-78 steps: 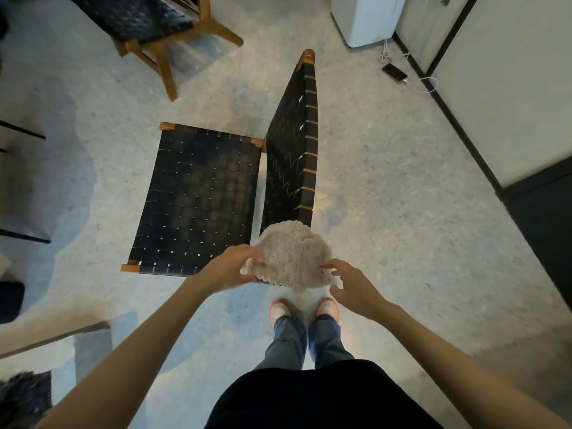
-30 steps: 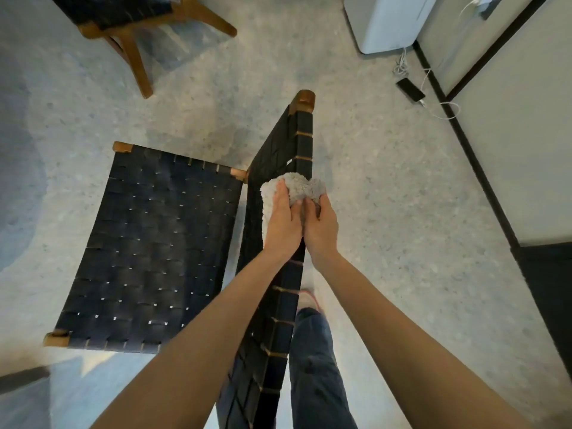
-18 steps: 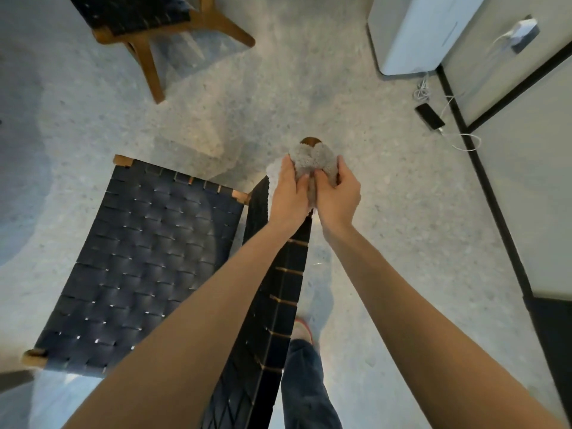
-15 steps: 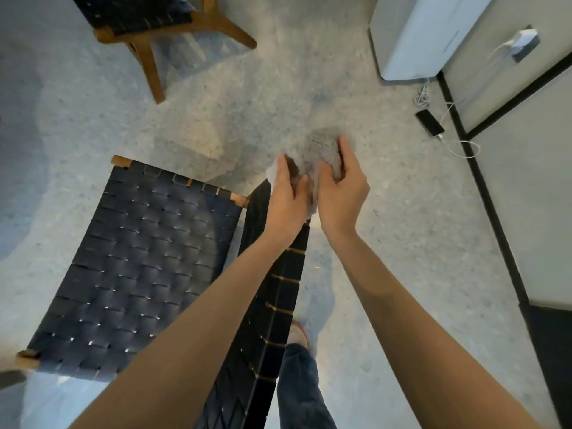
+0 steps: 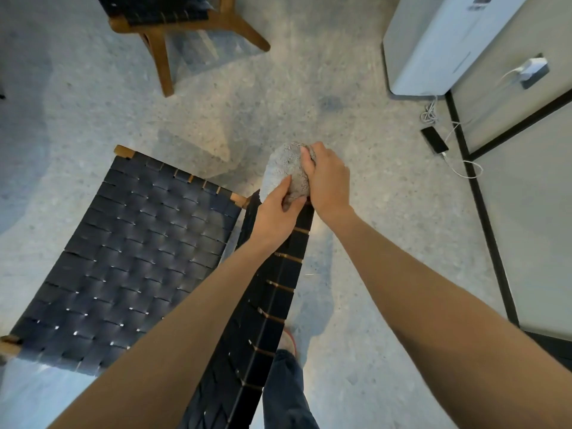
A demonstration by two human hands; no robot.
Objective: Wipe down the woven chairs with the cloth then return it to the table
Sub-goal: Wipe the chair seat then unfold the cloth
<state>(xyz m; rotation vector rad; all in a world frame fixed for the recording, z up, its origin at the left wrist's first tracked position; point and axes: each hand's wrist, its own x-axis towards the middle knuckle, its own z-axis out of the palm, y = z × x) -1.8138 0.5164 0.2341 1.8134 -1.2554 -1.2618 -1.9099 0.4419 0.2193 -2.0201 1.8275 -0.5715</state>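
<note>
The fluffy grey cloth (image 5: pixel 284 168) was wrapped over the far top corner of the woven chair's backrest (image 5: pixel 275 292). The left hand (image 5: pixel 275 213) and right hand (image 5: pixel 329 184) gripped it from opposite sides with curled fingers, probably so that one stroke wiped both faces.

1. The cloth (image 5: pixel 286 171) is a grey, fluffy textile with a short, rough pile, and it looks matt.
2. The woven chair (image 5: pixel 130 249) has a seat and a backrest of flat dark straps. They are smooth, with a faint sheen where light falls.
3. Its frame (image 5: pixel 123 151) is smooth brown wood, visible at the corners.
4. The second chair (image 5: pixel 161 57) has legs of similar brown wood.
5. The floor (image 5: pixel 294 88) is grey, speckled and matt, like stone or concrete.
6. The white appliance (image 5: pixel 433 41) has a smooth casing that looks like plastic.
7. The phone (image 5: pixel 434 139) is black and glossy.
8. The trousers (image 5: pixel 288 391) are dark blue cloth, like denim.
</note>
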